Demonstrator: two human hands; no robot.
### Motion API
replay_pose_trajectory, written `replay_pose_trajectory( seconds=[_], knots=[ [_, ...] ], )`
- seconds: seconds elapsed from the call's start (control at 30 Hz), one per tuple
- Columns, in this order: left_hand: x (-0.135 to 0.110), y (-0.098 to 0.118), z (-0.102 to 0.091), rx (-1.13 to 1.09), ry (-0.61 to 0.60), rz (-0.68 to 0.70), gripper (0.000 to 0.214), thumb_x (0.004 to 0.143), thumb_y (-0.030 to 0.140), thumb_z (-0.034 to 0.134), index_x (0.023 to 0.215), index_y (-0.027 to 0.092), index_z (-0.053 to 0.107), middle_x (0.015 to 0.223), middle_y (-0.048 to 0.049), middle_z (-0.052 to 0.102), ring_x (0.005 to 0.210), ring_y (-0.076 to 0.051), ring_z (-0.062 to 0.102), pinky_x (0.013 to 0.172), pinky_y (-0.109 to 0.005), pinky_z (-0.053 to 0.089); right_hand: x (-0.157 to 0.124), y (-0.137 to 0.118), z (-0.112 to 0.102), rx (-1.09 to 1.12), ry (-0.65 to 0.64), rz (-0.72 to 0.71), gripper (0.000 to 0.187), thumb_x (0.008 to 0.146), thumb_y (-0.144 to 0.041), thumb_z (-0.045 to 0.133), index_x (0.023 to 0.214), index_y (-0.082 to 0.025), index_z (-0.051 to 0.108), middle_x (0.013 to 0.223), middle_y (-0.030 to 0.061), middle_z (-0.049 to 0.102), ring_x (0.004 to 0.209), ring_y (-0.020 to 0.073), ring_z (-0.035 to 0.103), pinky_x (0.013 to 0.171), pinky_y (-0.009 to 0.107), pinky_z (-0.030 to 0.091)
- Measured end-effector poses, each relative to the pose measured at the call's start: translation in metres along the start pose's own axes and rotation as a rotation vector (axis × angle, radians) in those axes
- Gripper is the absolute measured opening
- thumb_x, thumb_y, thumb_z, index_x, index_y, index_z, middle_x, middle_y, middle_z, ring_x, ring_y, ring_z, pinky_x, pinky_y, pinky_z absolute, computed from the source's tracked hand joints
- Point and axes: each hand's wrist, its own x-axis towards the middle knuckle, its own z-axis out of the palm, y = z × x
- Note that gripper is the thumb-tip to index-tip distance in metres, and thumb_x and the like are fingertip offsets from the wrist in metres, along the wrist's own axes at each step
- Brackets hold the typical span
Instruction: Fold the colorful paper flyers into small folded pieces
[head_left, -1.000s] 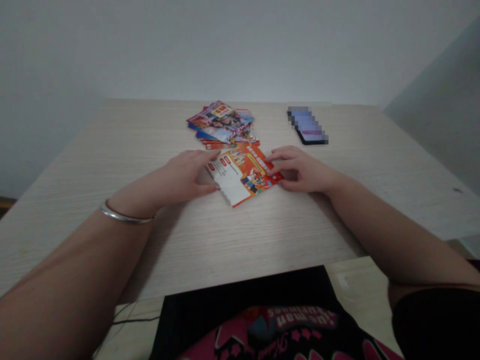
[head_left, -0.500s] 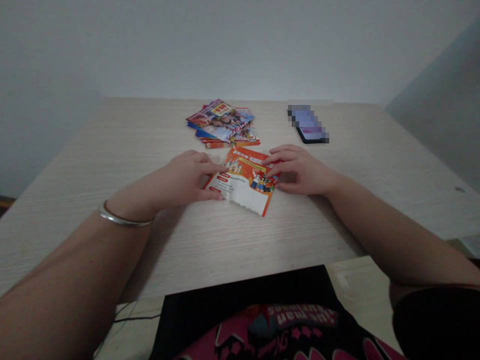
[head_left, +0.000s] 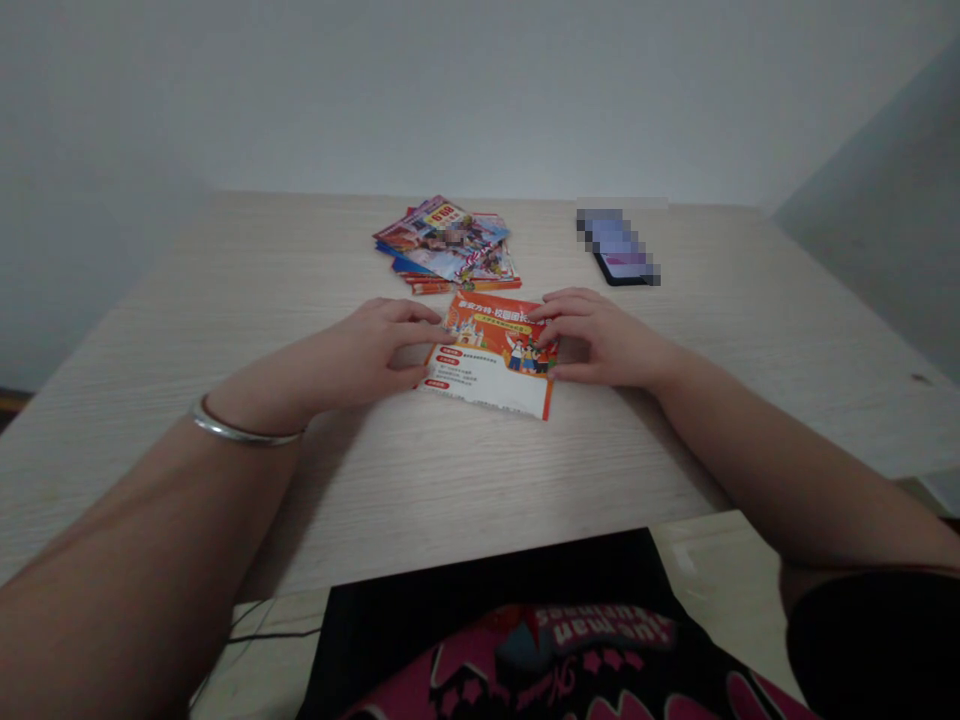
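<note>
An orange and white flyer with cartoon figures and a ragged lower edge lies on the table in front of me. My left hand holds its left edge, index fingertip on the print and thumb lower down at the border. On the opposite side, my right hand has its fingertips over the upper right part and its thumb at the right edge. Just beyond the flyer sits a fanned, uneven stack of colourful leaflets, touched by neither hand.
A dark phone, partly pixelated, lies at the back right of the pale wooden table. The wall rises behind the table's far edge. Thin black cables show below the front edge at left.
The flyer has turned counterclockwise, so its printed heading now runs nearly level. My left hand has drawn slightly left, with its thumb closer to the edge; my right hand has barely moved.
</note>
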Motion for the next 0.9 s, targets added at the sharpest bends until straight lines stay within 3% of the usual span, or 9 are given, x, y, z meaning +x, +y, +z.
replay_pose_trajectory(
  seconds=[0.13,0.3,0.37,0.47,0.7,0.8,0.9],
  knots=[
    [0.0,0.004,0.002,0.008,-0.015,-0.04,0.056,0.097,0.054,0.051,0.142,0.025,0.067,0.141,-0.0117,0.065,0.128,-0.03,0.06,0.115,-0.045,0.041,0.001,-0.011,-0.001,-0.047,-0.044,-0.033,0.044,0.086,-0.046,0.074,0.125,-0.027,0.071,0.143,0.0086,0.068,0.143,0.034,0.052,0.121,0.063,0.033],
    [0.0,0.01,0.002,0.058,-0.043,-0.096,0.075,0.088,0.066,0.061,0.145,0.018,0.064,0.147,-0.0178,0.06,0.133,-0.037,0.057,0.116,-0.049,0.042,0.0,-0.024,-0.001,-0.149,-0.073,-0.017,0.063,0.076,-0.054,0.082,0.136,-0.04,0.067,0.164,-0.0022,0.049,0.162,0.0417,0.019,0.127,0.074,0.006],
    [0.0,0.01,0.002,0.047,-0.043,-0.093,0.071,0.089,0.064,0.061,0.143,0.018,0.066,0.145,-0.018,0.062,0.132,-0.037,0.058,0.115,-0.05,0.043,0.0,-0.023,-0.001,-0.182,-0.068,-0.015,0.068,0.074,-0.065,0.081,0.136,-0.04,0.068,0.167,-0.0035,0.044,0.163,0.0431,0.013,0.128,0.074,0.004],
    [0.001,0.009,0.001,-0.003,-0.017,-0.054,0.059,0.096,0.06,0.054,0.135,0.02,0.072,0.138,-0.0165,0.067,0.127,-0.034,0.062,0.114,-0.049,0.045,0.002,-0.02,-0.004,-0.229,-0.072,-0.012,0.069,0.074,-0.074,0.077,0.133,-0.039,0.069,0.166,-0.0024,0.047,0.163,0.0415,0.015,0.131,0.069,0.005],
    [0.002,0.018,-0.001,-0.002,0.029,-0.018,0.049,0.1,0.054,0.052,0.131,0.024,0.074,0.132,-0.0133,0.071,0.121,-0.032,0.065,0.11,-0.051,0.048,0.011,-0.037,-0.013,-0.305,-0.108,-0.079,0.035,0.092,-0.044,0.069,0.125,-0.036,0.072,0.158,-0.0002,0.057,0.16,0.0346,0.029,0.133,0.066,0.017],
    [0.003,0.023,-0.001,0.006,0.036,-0.002,0.047,0.101,0.052,0.052,0.13,0.022,0.074,0.132,-0.0136,0.071,0.12,-0.031,0.065,0.11,-0.049,0.049,0.013,-0.043,-0.009,-0.332,-0.121,-0.173,0.029,0.097,-0.034,0.063,0.124,-0.032,0.073,0.148,0.0037,0.066,0.15,0.0307,0.046,0.125,0.059,0.038],
    [0.003,0.027,0.001,0.01,0.046,-0.009,0.047,0.1,0.05,0.053,0.132,0.022,0.072,0.133,-0.0139,0.071,0.119,-0.031,0.066,0.11,-0.049,0.049,0.016,-0.043,-0.001,-0.306,-0.134,-0.233,0.037,0.098,-0.027,0.06,0.133,-0.023,0.068,0.137,0.0103,0.072,0.133,0.0282,0.061,0.108,0.049,0.054]
  ],
)
